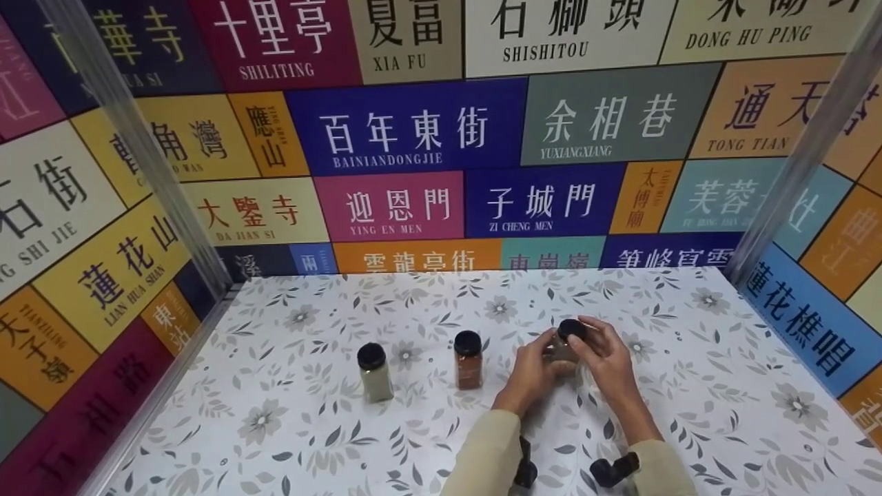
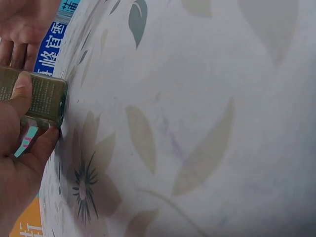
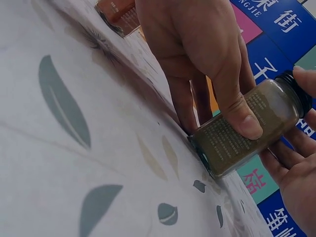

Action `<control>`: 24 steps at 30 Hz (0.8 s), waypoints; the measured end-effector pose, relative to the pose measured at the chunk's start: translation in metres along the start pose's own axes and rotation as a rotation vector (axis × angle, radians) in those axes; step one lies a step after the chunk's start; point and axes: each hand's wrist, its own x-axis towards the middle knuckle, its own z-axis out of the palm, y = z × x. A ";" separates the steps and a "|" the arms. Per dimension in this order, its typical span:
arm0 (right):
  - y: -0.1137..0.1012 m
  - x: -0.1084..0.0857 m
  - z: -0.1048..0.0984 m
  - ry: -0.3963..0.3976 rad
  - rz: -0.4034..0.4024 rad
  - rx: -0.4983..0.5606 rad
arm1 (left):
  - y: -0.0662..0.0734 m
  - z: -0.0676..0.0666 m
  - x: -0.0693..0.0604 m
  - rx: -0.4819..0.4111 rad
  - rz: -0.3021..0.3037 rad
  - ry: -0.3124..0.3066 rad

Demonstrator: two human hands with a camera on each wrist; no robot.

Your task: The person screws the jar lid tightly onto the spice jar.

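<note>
My left hand (image 1: 532,368) grips the body of a glass spice jar (image 3: 222,145) filled with brown-green powder, its thumb across the printed label. The jar's base sits at the tablecloth in the right wrist view. At the top, the fingers and thumb of my right hand (image 1: 608,355) hold the black lid (image 1: 571,329), which is on the jar. Left of the hands stands a spice jar of reddish-orange powder (image 1: 468,370) with a black lid. Farther left is a black-lidded jar of pale powder (image 1: 377,383). Both stand upright, apart from the hands.
A white tablecloth (image 1: 310,441) with grey leaves and flowers covers the table. Colourful panels with Chinese lettering (image 1: 406,127) rise behind and beside it. Shiny upright posts stand at the left (image 1: 162,165) and right (image 1: 792,138) back corners.
</note>
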 end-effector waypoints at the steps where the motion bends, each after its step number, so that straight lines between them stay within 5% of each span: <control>1: 0.000 0.000 -0.001 -0.008 -0.007 -0.004 | 0.000 0.000 0.000 0.003 0.003 -0.001; 9: 0.001 0.000 -0.003 -0.059 -0.067 -0.006 | 0.001 -0.002 -0.002 0.009 0.005 -0.016; 16: 0.002 0.000 -0.001 -0.027 -0.110 -0.009 | 0.001 -0.001 -0.002 -0.027 0.026 -0.003; 24: 0.001 0.002 0.003 0.013 -0.092 -0.021 | 0.000 0.000 -0.001 -0.015 -0.035 -0.014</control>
